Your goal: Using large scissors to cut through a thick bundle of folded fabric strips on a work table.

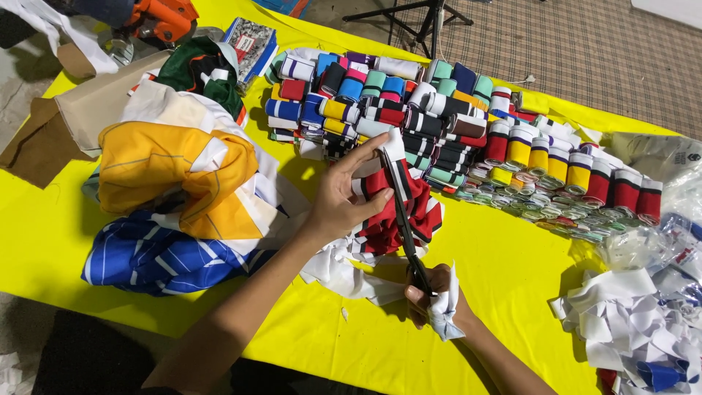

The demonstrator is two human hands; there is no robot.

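My left hand (344, 196) pinches a red, black and white striped knit piece (398, 208) near the middle of the yellow table (504, 256), holding its white end up. My right hand (433, 296) grips black scissors (402, 212) whose long blades run up along the striped piece toward my left fingers. A small white fabric scrap (446, 311) is also tucked in my right hand. White offcuts (344, 271) lie under the striped piece.
Rows of rolled and folded striped knit bands (409, 110) fill the far middle. A heap of yellow, white and blue garments (175, 190) lies left. White scraps (629, 329) and plastic bags (658, 161) sit right. An orange machine (161, 18) stands far left.
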